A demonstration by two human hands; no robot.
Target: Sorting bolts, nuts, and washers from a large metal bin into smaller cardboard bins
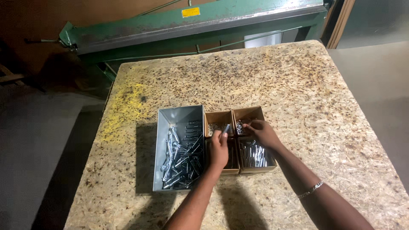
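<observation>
A grey metal tray [164, 123] holds a pile of silver bolts [181, 159]. Right of it stand small cardboard boxes: a far-left box [218, 116] with small silver parts, a far-right box [248, 113], and a near-right box [255, 169] with bolts in it. My left hand [218, 150] hovers over the middle boxes and pinches a small silver metal piece [226, 128] between its fingertips. My right hand [263, 133] reaches into the far-right box, fingers curled on small silver parts; whether it grips one is unclear.
Everything rests on a chipboard table [298, 85] with a yellow stain [128, 102] at the left. A green metal machine [191, 25] stands behind the table's far edge. Grey floor lies to the left and right.
</observation>
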